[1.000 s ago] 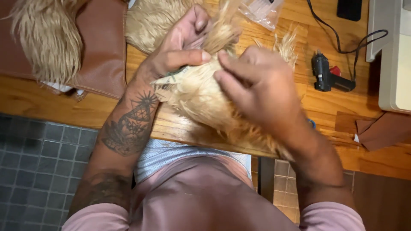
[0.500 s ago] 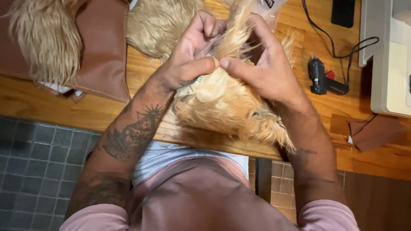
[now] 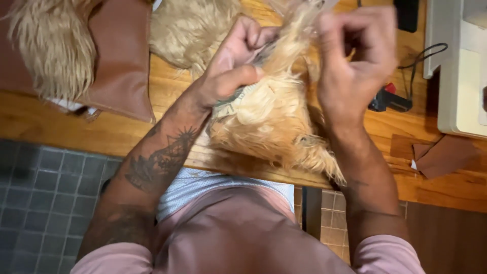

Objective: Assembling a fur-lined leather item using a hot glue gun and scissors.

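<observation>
- Wooden table [image 3: 127, 132]: work surface at the person's waist.
- Fur piece [image 3: 269, 119]: long blond pile, lying on the table edge between both hands.
- Brown leather piece [image 3: 119, 61]: upper left, fur-trimmed.
- Left hand [image 3: 231, 68]: fingers curled, thumb pressing the fur.
- Right hand [image 3: 355, 61]: blurred; fingers bunched, seemingly pinching fur strands.
- Glue gun [image 3: 388, 100]: behind the right wrist.

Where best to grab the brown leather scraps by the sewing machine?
Take the brown leather scraps at their pointed left tip, coming from above and left: they lie flat on the wooden table, and the white sewing machine crowds the far side. Probably a fingertip pinch on the edge.
</observation>
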